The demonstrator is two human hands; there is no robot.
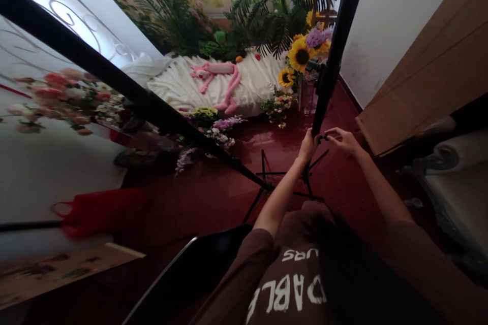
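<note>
A brown shirt (pixel 290 269) sits nearest; beyond it, a black stand (pixel 326 81) rises from splayed legs (pixel 306 176) on the red floor (pixel 213 188). The left hand (pixel 308 146) wraps its pole; the right hand (pixel 343 140) fingers a small knob (pixel 323 137) — pinched or not, I cannot tell. Probably light, stiff, smooth — best gripped round the shaft.

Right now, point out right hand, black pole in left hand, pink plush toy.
Right hand (pixel 344 140): head view, back of the hand.
Black pole (pixel 337 50): head view, shaft above the left hand (pixel 308 146).
Pink plush toy (pixel 221 68): head view, torso.
</note>
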